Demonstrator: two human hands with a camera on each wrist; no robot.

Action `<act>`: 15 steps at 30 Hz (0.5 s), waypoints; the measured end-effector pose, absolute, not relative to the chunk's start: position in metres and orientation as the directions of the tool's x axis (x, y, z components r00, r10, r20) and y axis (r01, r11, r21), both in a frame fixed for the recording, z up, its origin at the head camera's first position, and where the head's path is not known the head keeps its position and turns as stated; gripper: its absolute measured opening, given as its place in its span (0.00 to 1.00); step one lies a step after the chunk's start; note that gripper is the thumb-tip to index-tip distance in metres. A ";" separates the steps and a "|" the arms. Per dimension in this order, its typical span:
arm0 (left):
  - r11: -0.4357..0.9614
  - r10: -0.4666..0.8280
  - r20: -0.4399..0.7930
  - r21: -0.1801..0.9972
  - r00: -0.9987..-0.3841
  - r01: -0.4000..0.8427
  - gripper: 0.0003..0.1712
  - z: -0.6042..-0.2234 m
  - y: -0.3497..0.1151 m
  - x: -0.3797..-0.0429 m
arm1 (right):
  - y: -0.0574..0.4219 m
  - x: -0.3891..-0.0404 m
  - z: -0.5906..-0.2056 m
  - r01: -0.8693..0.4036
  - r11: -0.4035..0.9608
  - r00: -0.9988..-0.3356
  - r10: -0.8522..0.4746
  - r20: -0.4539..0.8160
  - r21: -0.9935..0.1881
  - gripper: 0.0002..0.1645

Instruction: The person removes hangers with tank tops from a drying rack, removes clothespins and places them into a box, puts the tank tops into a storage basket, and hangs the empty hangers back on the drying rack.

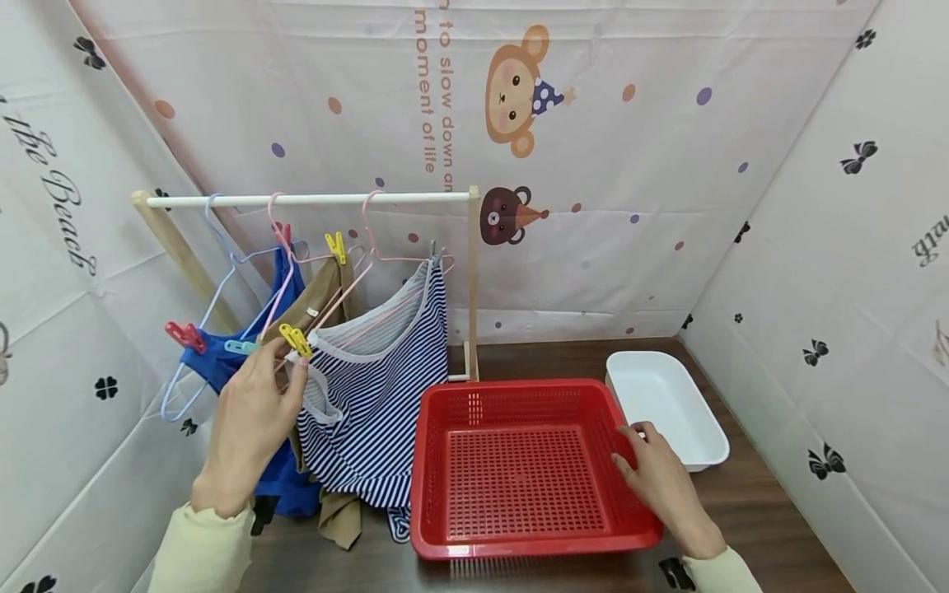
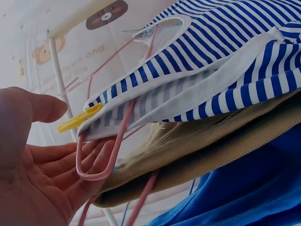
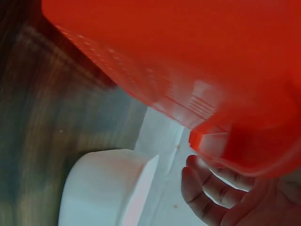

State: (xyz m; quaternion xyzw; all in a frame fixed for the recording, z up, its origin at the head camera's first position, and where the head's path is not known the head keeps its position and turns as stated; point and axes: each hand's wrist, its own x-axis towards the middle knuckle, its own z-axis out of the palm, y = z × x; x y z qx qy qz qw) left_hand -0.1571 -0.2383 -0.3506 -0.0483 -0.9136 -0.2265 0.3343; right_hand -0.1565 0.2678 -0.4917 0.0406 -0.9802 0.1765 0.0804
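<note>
My left hand (image 1: 255, 403) is at the sleeve end of a navy-and-white striped top (image 1: 371, 387) on a pink hanger. Its thumb stands apart from a yellow clothespin (image 1: 296, 339) clipped there, and the extended fingers lie behind the hanger's end (image 2: 96, 175). At a red plastic basket (image 1: 519, 478), my right hand (image 1: 663, 482) holds the right rim, thumb toward the inside and fingers outside. The basket partly hides that thumb in the right wrist view, where the fingers (image 3: 211, 188) look loosely bent.
A rack with a white bar (image 1: 311, 200) carries the hangers. Beside the striped top hang a tan garment (image 1: 315, 301) and a blue garment (image 1: 285, 469), with red, blue and yellow clothespins. A white tub (image 1: 667, 403) stands right of the basket. Printed cloth walls (image 1: 593, 272) surround the wooden table.
</note>
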 end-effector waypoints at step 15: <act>0.857 -0.042 0.486 0.466 -0.873 0.218 0.21 -0.354 -0.246 -0.168 | 0.266 -0.158 -0.509 -0.094 0.908 -0.960 0.026 0.279 -0.409 0.24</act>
